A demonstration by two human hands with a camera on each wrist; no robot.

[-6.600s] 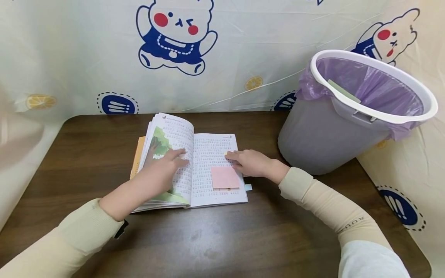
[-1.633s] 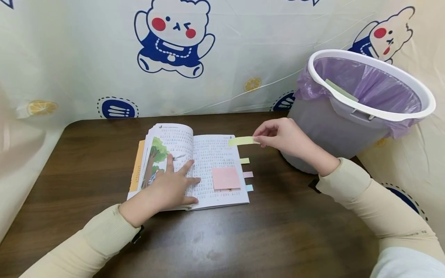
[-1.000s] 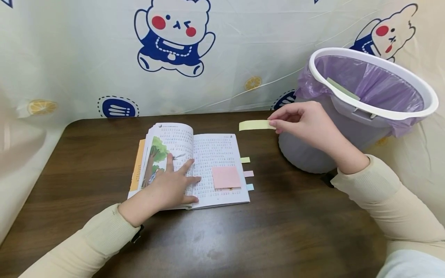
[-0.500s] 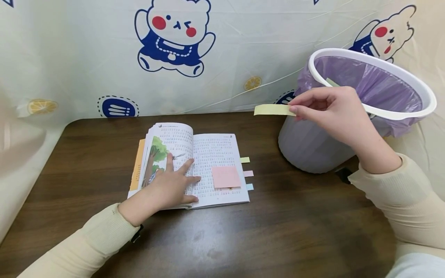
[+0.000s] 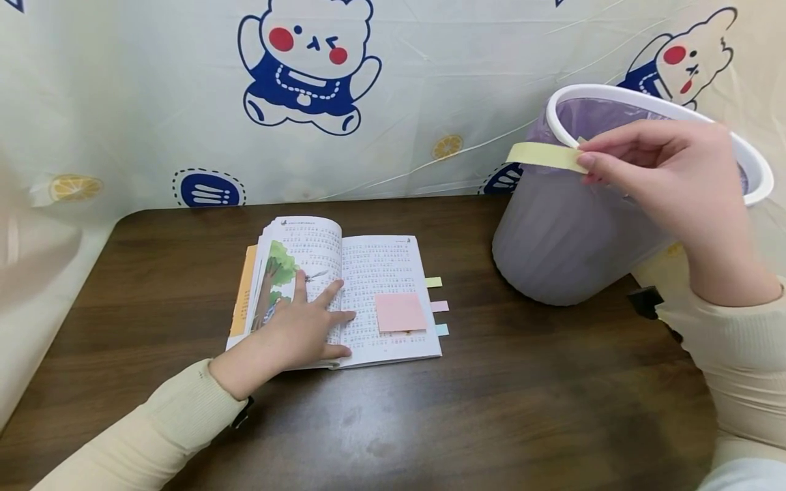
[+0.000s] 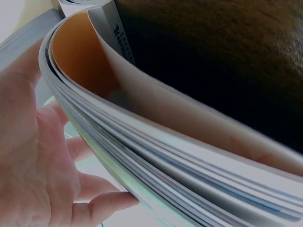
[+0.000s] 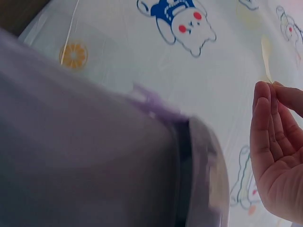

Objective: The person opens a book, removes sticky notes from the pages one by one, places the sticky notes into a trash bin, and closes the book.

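My right hand [image 5: 681, 174] pinches one end of a yellow paper strip [image 5: 543, 155] between thumb and fingertips. It is raised in front of the near rim of the grey bin [image 5: 565, 239], and the strip points left. In the right wrist view the strip [image 7: 266, 59] stands up from the fingertips, seen nearly edge-on. An open book [image 5: 381, 266] lies on the table. My left hand [image 5: 295, 324] is spread over its left page and the fold, fingers straight. In the left wrist view that hand [image 6: 42, 161] lies along the thick stack of curved pages [image 6: 156, 137].
The bin has a white rim [image 5: 626, 95] and a purple liner [image 5: 589, 116]. A pink sticky note [image 5: 400, 312] is on the right page; yellow [image 5: 433, 282], pink [image 5: 439, 306] and blue [image 5: 442, 329] tabs stick out from the page edge. A patterned curtain [image 5: 417, 82] hangs behind the table [image 5: 368, 436].
My right hand has lifted the yellow strip off the right page's upper edge and carried it right and up to the bin's rim. My left hand has shifted down and spread on the page.
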